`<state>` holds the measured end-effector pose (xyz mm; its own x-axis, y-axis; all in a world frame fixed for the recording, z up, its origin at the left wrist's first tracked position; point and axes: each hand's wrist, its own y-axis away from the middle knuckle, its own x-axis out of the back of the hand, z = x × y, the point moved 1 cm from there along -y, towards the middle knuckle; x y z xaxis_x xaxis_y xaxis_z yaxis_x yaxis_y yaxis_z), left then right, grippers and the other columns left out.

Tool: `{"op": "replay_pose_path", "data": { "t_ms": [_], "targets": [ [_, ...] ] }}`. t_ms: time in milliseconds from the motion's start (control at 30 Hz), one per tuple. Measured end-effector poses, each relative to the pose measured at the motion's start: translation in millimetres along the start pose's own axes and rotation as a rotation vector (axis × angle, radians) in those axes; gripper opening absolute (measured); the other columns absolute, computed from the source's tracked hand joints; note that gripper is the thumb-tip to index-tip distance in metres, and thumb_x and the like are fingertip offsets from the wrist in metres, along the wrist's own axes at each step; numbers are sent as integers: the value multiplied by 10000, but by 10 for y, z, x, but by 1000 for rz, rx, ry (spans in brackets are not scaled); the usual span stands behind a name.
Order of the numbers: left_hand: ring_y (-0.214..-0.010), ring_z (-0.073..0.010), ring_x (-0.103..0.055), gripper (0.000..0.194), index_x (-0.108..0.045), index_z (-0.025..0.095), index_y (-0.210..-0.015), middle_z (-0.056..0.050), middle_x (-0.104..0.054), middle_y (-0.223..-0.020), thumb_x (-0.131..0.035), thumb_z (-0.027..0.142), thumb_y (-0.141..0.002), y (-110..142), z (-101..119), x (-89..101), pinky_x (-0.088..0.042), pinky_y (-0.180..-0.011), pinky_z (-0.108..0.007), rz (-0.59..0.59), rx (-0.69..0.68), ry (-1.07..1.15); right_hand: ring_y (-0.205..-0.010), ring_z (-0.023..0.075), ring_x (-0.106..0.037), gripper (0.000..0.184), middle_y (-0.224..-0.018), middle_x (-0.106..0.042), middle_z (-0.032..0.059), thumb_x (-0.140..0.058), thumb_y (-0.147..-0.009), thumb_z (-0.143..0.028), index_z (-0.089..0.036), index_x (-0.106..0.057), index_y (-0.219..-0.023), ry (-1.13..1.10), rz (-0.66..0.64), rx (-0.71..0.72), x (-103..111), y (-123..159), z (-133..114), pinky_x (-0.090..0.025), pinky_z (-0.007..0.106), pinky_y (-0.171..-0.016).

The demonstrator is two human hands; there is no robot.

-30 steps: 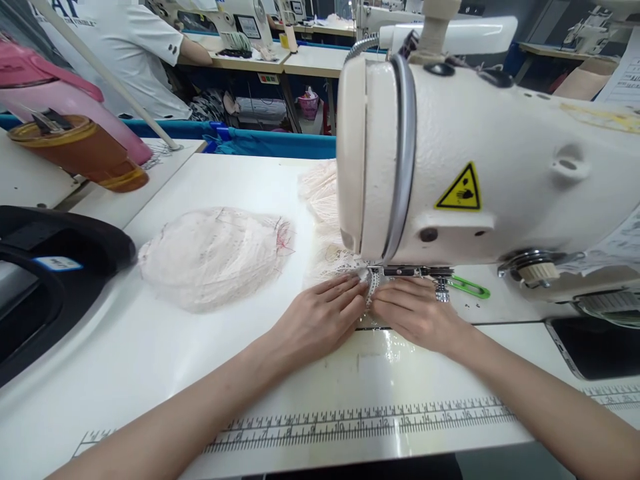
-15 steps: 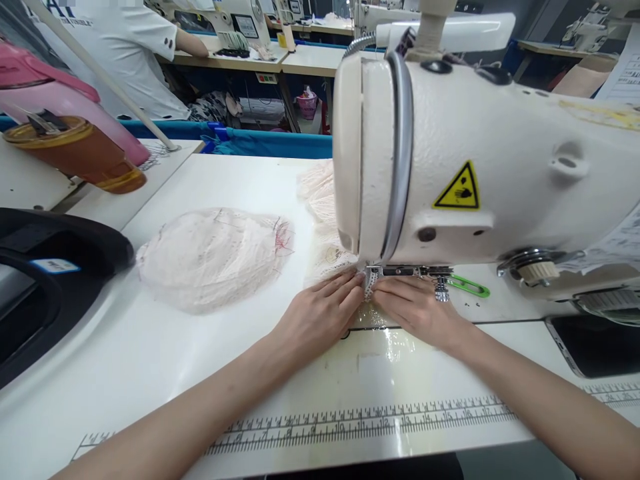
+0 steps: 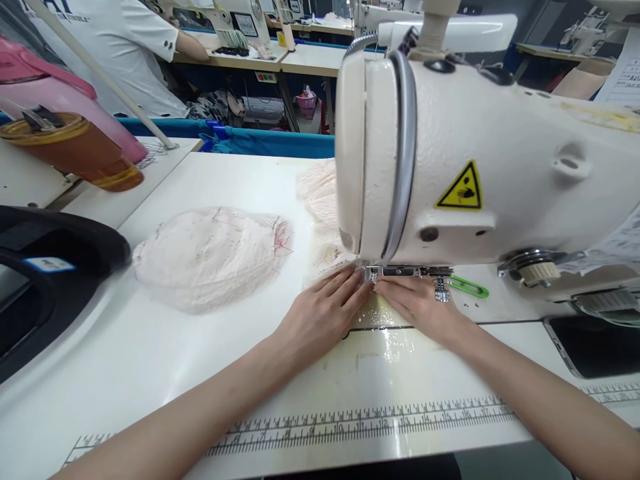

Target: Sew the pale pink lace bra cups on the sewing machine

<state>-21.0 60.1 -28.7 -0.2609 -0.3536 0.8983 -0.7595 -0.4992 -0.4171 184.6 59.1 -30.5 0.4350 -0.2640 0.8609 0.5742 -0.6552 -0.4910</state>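
Note:
My left hand (image 3: 327, 308) lies with its fingers stretched flat on pale lace fabric (image 3: 327, 257), left of the presser foot (image 3: 371, 272) of the sewing machine (image 3: 480, 153). From the right, my right hand (image 3: 423, 305) reaches in with its fingers extended low and flat, the tips close to the foot. The two hands nearly meet at the near side of the foot. Some of the lace is hidden behind the machine head and under my fingers. Metal attachment parts cover part of my right hand.
A pale lace piece (image 3: 210, 260) with red threads lies to the left. Beside it are a black iron-like object (image 3: 60, 267), a brown cup (image 3: 75, 153) and a pink bottle (image 3: 65, 100). A green clip (image 3: 469, 287) and phone (image 3: 595, 343) lie right. A person (image 3: 125, 53) sits beyond.
My left fingertips have shifted slightly right, closer to the right hand. The short strip of lace edge seen between the hands is now mostly covered. The lace piece on the left stays put.

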Motion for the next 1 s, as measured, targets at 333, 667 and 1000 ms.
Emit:
{"op": "replay_pose_path", "data": {
  "t_ms": [333, 667, 1000],
  "targets": [
    [-1175, -286, -588, 345, -607, 78, -1228, -151, -633, -1236, -415, 194, -966, -14, -4, -22, -518, -986, -419, -30, 15, 0, -745, 131, -662, 278, -886, -730, 16, -435, -974, -235, -217, -709, -937, -55, 3, -120, -36, -38, 40, -496, 274, -669],
    [-1171, -278, -584, 323, -607, 71, -1212, -145, -622, -1254, -435, 169, -957, -42, 17, -4, -509, -989, -411, -22, 24, -25, -736, 128, -652, 293, -839, -731, -10, -421, -965, -214, -241, -712, -957, -23, 33, -161, 3, -93, 16, -504, 288, -754],
    [-1217, -289, -552, 360, -566, 7, -1240, -185, -582, -1296, -400, 110, -938, 3, 17, -22, -492, -1006, -405, -39, -2, -13, -762, 159, -687, 272, -936, -738, 52, -490, -964, -350, -203, -700, -1055, 106, -1, -124, -43, 79, -65, -496, 313, -705]
  ]
}}
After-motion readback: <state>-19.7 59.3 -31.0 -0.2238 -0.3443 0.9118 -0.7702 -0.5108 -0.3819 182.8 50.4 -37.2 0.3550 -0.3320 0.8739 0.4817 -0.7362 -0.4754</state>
